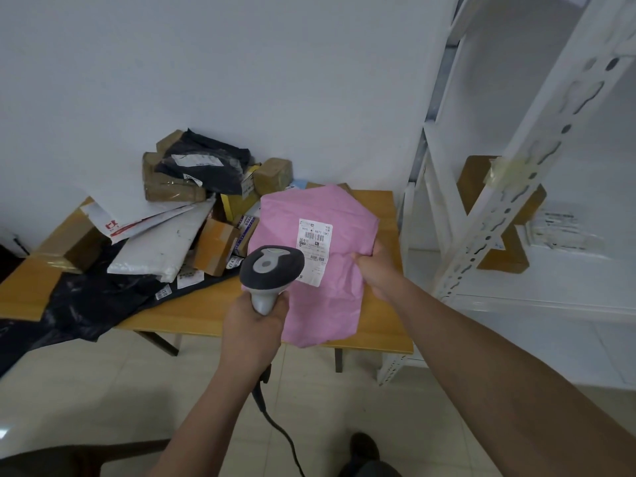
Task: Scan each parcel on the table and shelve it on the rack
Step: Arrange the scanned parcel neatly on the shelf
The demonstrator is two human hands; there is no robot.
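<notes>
Both hands: scanner [272,266] left [254,325], pink parcel [320,256] right [375,270].

The parcel [340,215] is plain pink with a white label [314,249] printed in black. The scanner [272,270] is dark grey with a pale grey handle. The worktop [371,321] is orange-brown wood, the rack [516,187] white.

Bare forearms, no sleeves, dark shoe [364,446] below

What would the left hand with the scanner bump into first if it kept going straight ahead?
Most likely the pink parcel: the left hand aims the scanner at its white label, though depth is hard to judge.
</notes>
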